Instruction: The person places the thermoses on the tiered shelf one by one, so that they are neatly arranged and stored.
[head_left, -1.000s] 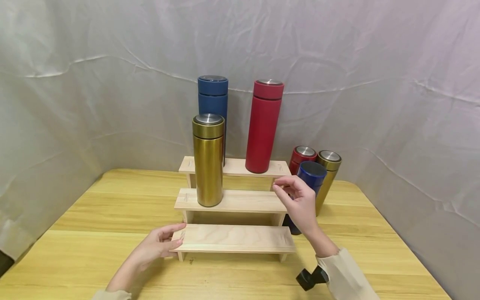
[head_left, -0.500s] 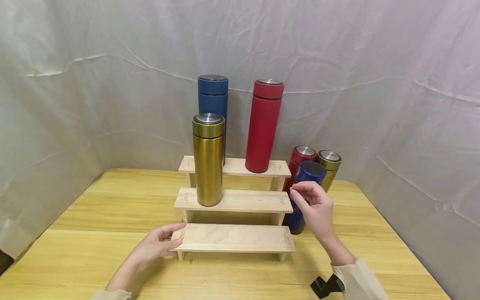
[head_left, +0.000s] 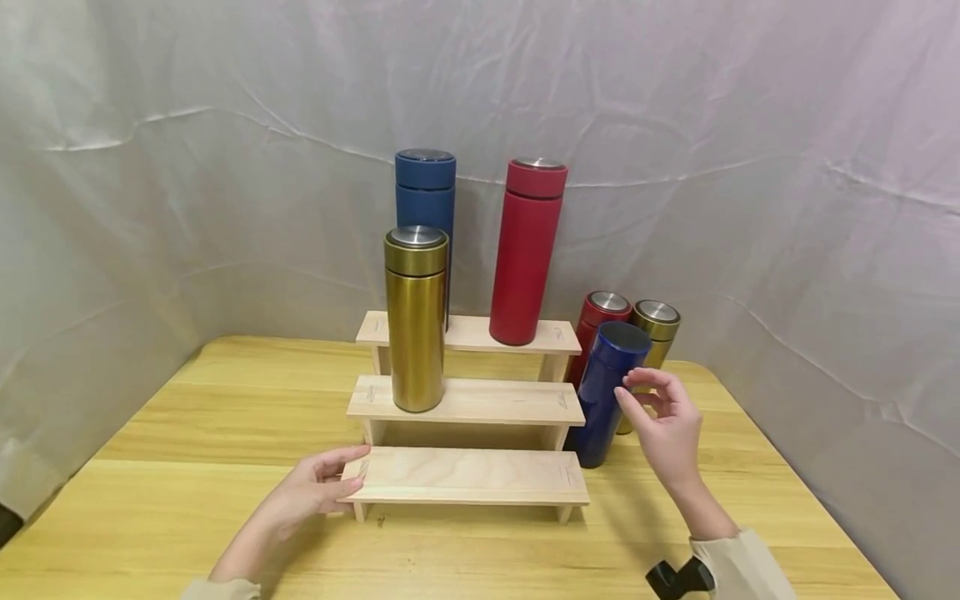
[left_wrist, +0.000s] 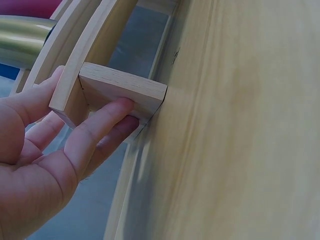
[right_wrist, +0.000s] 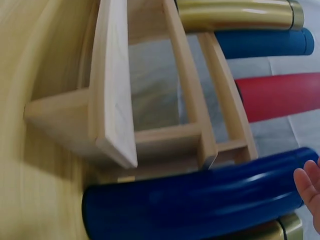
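the dark blue flask (head_left: 603, 392) stands upright on the table (head_left: 225, 433), just beyond the right end of the wooden rack (head_left: 468, 475), so its long axis runs vertically. your right hand (head_left: 670, 429) is clearly the nearer one: it hovers beside the flask's upper part, on the right and near side, with the thumb and fingers bent toward each other and nothing between them. whether a fingertip touches the flask, you cannot tell from either view. your left hand (head_left: 311, 483) is well apart from the flask, at the rack's left end, gripping the lowest step with the thumb on top and fingers against its support.

on the flask's far side stand a short red flask (head_left: 600, 317) and a short gold flask (head_left: 658, 331), the gold one farther right.

compared with a second ago, your right hand has shifted right from over the right end of the middle step, past the dark blue flask's front, leaving more of the flask in sight. your left hand and all the flasks look unmoved.
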